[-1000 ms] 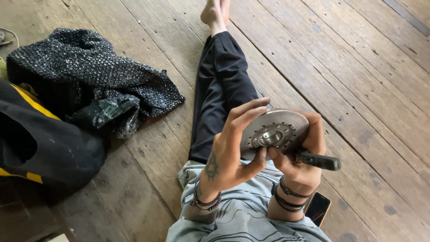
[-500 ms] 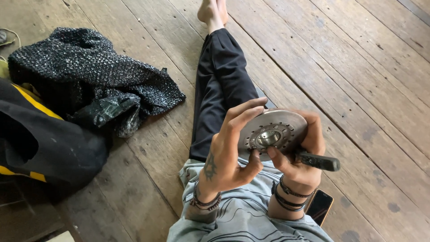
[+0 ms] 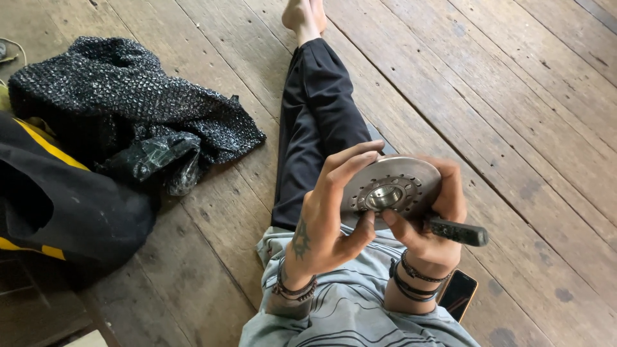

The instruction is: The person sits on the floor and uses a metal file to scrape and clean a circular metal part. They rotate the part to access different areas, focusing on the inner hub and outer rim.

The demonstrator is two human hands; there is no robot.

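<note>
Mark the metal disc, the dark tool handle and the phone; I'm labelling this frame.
metal disc (image 3: 411, 177): head view, upper face.
dark tool handle (image 3: 459, 231): head view, mid-shaft.
phone (image 3: 457, 295): head view, screen.

The left hand (image 3: 324, 222) is rising from the lap with its back to the camera, a dark tattoo showing below the knuckles and dark bands circling the wrist. Its 4 long fingers (image 3: 350, 164) are spreading and curling forward while the thumb is bending inward toward the right hand (image 3: 427, 225). The right hand is sitting just beside it, palm side up, fingers wrapping up and over in a closed grip, thumb pressing inward. 2 dark bands are circling the right wrist.
</note>
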